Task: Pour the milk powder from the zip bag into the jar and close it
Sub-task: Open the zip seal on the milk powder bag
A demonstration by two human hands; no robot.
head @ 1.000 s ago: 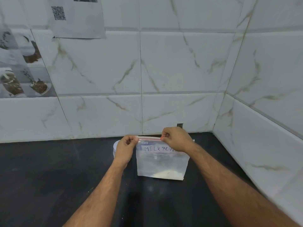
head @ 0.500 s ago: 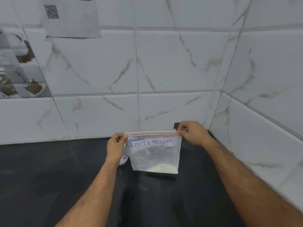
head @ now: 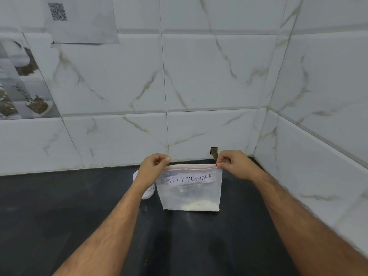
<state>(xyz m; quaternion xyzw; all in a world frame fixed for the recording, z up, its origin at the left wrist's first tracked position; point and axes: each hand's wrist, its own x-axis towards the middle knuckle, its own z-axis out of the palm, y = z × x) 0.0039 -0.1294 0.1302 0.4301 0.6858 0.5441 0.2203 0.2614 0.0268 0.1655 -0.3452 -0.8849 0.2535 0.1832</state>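
Note:
A clear zip bag [head: 191, 194] labelled MILK POWDER stands upright on the black counter, with pale powder at its bottom. My left hand [head: 152, 170] pinches the bag's top left corner. My right hand [head: 236, 164] pinches the top right corner at the red zip strip. The strip is stretched straight between both hands. A small white jar [head: 148, 193] with a handwritten label stands just left of the bag, mostly hidden behind my left wrist.
The black counter [head: 59, 216] runs into a corner of white marble-look tiles. The right wall [head: 318, 156] is close to my right forearm. A paper with a QR code [head: 79, 18] hangs on the back wall at upper left.
My right hand has slid right along the zip strip from the bag's middle to its right corner. The full label now shows. My left hand kept its hold.

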